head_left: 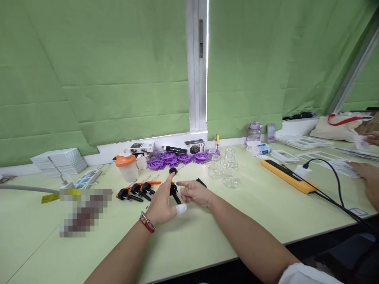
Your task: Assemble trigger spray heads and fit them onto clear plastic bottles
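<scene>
My left hand (pixel 163 202) is at the middle of the table, fingers stretched out together and thumb held apart, with a white wrap on the thumb. My right hand (pixel 195 193) faces it, index finger pointing left and the other fingers loosely bent; nothing shows in its grip. Between the hands is a black part with a stubby handle (pixel 177 196), partly hidden by the left hand; whether either hand touches it is unclear. Just beyond the left fingertips sits a small round black piece (pixel 173 170). Left of that hand lie several similar black parts (pixel 136 190) with orange strips and metal rods.
Purple wheel-like parts (pixel 169 158) and small boxes (pixel 142 148) line the back. Several clear glass vessels (pixel 230 175) stand right of centre. An orange-lidded shaker (pixel 127 167) is at left. A yellow power strip (pixel 287 176) with cables lies at right, near another person's hand (pixel 367 175).
</scene>
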Demonstrator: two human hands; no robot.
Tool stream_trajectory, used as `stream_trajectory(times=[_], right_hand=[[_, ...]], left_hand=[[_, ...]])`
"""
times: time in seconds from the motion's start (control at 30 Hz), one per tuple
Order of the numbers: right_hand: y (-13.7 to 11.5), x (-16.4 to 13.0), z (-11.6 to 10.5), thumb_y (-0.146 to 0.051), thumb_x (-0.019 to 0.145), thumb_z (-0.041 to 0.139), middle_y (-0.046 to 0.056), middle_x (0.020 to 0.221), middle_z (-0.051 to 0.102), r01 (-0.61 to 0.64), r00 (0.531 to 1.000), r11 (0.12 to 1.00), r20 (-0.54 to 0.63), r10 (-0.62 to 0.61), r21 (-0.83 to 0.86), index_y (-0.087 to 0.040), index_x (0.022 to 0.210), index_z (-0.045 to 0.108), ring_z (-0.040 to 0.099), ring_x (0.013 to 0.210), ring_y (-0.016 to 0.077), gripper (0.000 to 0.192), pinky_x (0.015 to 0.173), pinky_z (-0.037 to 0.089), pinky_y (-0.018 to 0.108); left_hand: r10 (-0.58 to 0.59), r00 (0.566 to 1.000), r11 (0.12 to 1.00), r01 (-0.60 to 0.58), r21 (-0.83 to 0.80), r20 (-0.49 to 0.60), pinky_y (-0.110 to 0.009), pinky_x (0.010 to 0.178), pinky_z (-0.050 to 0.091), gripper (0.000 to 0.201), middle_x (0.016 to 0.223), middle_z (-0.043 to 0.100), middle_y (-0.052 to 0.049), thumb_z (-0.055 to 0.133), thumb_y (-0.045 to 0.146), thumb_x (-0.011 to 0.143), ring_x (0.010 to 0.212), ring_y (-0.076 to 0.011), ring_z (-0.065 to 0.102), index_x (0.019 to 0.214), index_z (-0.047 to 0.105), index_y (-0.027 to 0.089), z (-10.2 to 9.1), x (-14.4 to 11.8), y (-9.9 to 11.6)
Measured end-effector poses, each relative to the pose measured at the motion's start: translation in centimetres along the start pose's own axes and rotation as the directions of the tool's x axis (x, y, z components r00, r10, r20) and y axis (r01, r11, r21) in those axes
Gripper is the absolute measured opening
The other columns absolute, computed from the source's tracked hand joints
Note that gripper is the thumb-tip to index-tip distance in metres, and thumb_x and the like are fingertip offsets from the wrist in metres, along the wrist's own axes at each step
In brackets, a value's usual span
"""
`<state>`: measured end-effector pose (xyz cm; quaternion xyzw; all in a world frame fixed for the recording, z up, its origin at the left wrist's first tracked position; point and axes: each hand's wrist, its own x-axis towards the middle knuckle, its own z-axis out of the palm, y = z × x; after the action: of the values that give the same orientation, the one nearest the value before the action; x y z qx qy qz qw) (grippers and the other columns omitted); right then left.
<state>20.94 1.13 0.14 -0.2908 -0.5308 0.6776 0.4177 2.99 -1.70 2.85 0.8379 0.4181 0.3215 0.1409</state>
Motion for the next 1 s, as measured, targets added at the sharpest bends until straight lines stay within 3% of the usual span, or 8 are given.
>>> stream_trajectory(times=[0.1,0.2,0.27,0.37,0.43,0.53,0.67,1.0], right_hand=[[-0.2,0.9,-2.5,-0.038,0.077,0.063,-0.004,0.053,0.053,0.095,0.918,0.986,-0.371,-0.14,-0.135,-0.009,0.107,0.058,0.035,0.042,0.006,0.042,0.046,0.026,0.022],[0.3,1.4,-4.5,-0.027,0.08,0.056,0.001,0.068,0.06,-0.017,0.845,0.92,-0.498,-0.196,-0.391,-0.013,0.098,0.062,0.044,0.05,0.0084,0.024,0.052,0.035,0.024],[0.8,1.5,-5.0,-0.02,0.081,0.053,0.005,0.081,0.064,-0.089,0.852,0.775,-0.451,-0.266,-0.625,-0.015,0.094,0.066,0.053,0.064,0.0122,0.02,0.062,0.04,0.026],[1.3,1.7,-4.7,-0.015,0.082,0.051,0.008,0.093,0.065,-0.114,0.9,0.472,-0.292,-0.323,-0.874,-0.017,0.092,0.07,0.056,0.083,0.0167,0.021,0.072,0.038,0.027],[1.5,1.9,-4.2,-0.015,0.083,0.051,0.007,0.094,0.063,-0.128,0.928,0.323,-0.229,-0.295,-0.938,-0.019,0.09,0.071,0.055,0.086,0.0169,0.022,0.071,0.035,0.025],[1.7,2.2,-3.8,-0.016,0.084,0.05,0.005,0.09,0.061,-0.168,0.949,0.204,-0.214,-0.233,-0.965,-0.019,0.081,0.071,0.054,0.08,0.015,0.021,0.066,0.031,0.024],[1.8,2.4,-3.7,-0.015,0.082,0.051,0.005,0.088,0.061,-0.178,0.953,0.187,-0.217,-0.21,-0.966,-0.017,0.068,0.069,0.052,0.075,0.014,0.023,0.062,0.027,0.025],[1.5,2.0,-3.3,-0.021,0.074,0.064,0.005,0.077,0.067,-0.233,0.957,0.288,-0.271,-0.099,-0.929,-0.018,0.08,0.069,0.054,0.067,0.0134,0.008,0.059,0.032,0.024]], left_hand=[[-0.099,0.992,0.974,0.113,-0.194,0.077,-0.041,0.084,0.042,0.091,0.108,0.054,-0.008,0.064,0.033,0.067,0.098,-0.0249,0.052,0.144,0.016,0.024,-0.9,0.3,0.5],[-0.156,0.955,0.825,0.267,-0.498,0.254,-0.031,0.069,0.043,0.078,0.093,0.055,-0.004,0.055,0.032,0.072,0.08,-0.0177,0.053,0.141,0.02,0.026,-1.4,0.4,0.8],[-0.178,0.907,0.669,0.395,-0.629,0.381,-0.025,0.058,0.04,0.069,0.088,0.055,-0.003,0.05,0.033,0.074,0.072,-0.015,0.054,0.138,0.025,0.027,-1.4,0.5,0.7],[-0.202,0.813,0.484,0.567,-0.666,0.546,-0.021,0.047,0.036,0.062,0.081,0.054,-0.002,0.048,0.04,0.077,0.065,-0.0155,0.057,0.134,0.029,0.029,-1.1,0.7,0.2],[-0.209,0.748,0.406,0.653,-0.639,0.63,-0.021,0.044,0.037,0.062,0.078,0.055,-0.002,0.047,0.045,0.076,0.062,-0.0182,0.06,0.133,0.03,0.028,-0.8,0.9,-0.4],[-0.225,0.683,0.333,0.724,-0.604,0.695,-0.024,0.042,0.039,0.063,0.074,0.055,-0.002,0.048,0.049,0.075,0.06,-0.0215,0.062,0.131,0.032,0.026,-0.5,1.2,-1.1],[-0.237,0.651,0.31,0.754,-0.579,0.721,-0.023,0.041,0.039,0.064,0.072,0.055,-0.002,0.05,0.053,0.073,0.058,-0.023,0.063,0.128,0.034,0.025,-0.4,1.5,-1.5],[-0.189,0.649,0.294,0.753,-0.588,0.737,-0.023,0.039,0.04,0.062,0.074,0.057,-0.003,0.048,0.053,0.075,0.059,-0.0234,0.064,0.128,0.032,0.025,-0.2,1.6,-2.2]])
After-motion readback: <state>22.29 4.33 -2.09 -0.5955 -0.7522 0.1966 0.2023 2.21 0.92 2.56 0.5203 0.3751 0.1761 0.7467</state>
